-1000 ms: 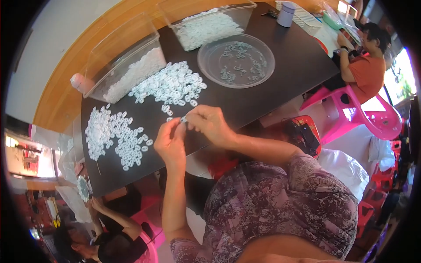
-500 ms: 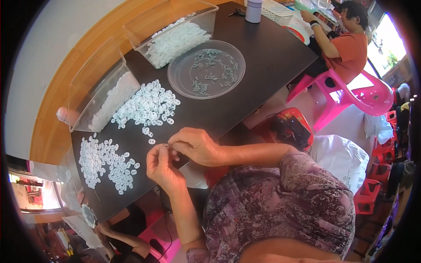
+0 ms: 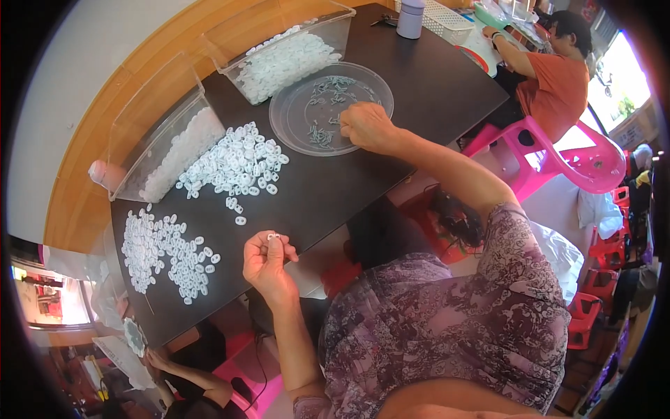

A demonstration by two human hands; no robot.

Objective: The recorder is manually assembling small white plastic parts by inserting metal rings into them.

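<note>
Between the thumb and fingers of my left hand [image 3: 269,262], near the table's front edge, is a small white oval piece [image 3: 273,236] with holes. My right hand [image 3: 368,127] is over the round clear tray [image 3: 283,133], its fingers bent down and drawn together among small grey-green slivers [image 3: 321,135]. Whatever its fingertips pinch is hidden. Loose white oval pieces like the held one lie in a large pile [image 3: 234,164] beyond my left hand, and a second pile [image 3: 192,272] is spread to its left.
Two clear bins, one at the back [image 3: 289,66] and one at the left [image 3: 178,153], hold many white pieces. A lavender bottle [image 3: 410,19] stands by a white basket [image 3: 443,24]. A person in orange [image 3: 558,87] sits at the far right; another person's arm [image 3: 185,373] shows at lower left.
My right hand has left my left hand and moved away, up and right, into the round tray. My left hand stays near the table edge, the white oval piece now showing in it.
</note>
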